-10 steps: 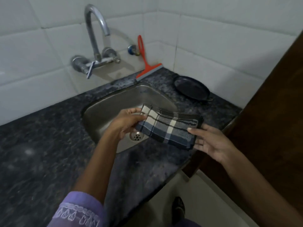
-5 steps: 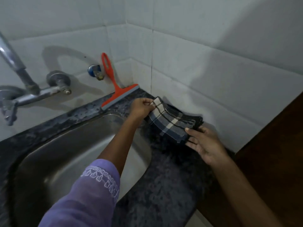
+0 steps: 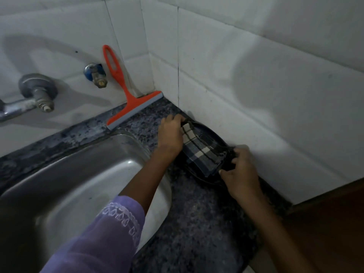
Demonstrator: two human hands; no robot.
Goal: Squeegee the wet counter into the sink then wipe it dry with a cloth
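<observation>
A folded blue, black and white checked cloth [image 3: 201, 150] is stretched between both hands over the dark speckled counter [image 3: 199, 213], right of the steel sink [image 3: 82, 174]. My left hand [image 3: 171, 134] grips its far end near the wall corner. My right hand [image 3: 239, 168] grips its near end. The cloth lies low over a black plate [image 3: 208, 179], whose rim shows beneath it. The orange squeegee [image 3: 128, 95] leans against the tiled wall behind the sink, blade on the counter.
A wall tap [image 3: 37, 95] and a small blue valve [image 3: 94, 73] stand out from the tiles at the left. White tiled walls meet in the corner behind the cloth. A brown wooden panel [image 3: 325, 223] closes the counter on the right.
Both hands carried the cloth from above the sink to the right-hand counter near the wall corner and lowered it over the black plate. The view moved closer and to the right.
</observation>
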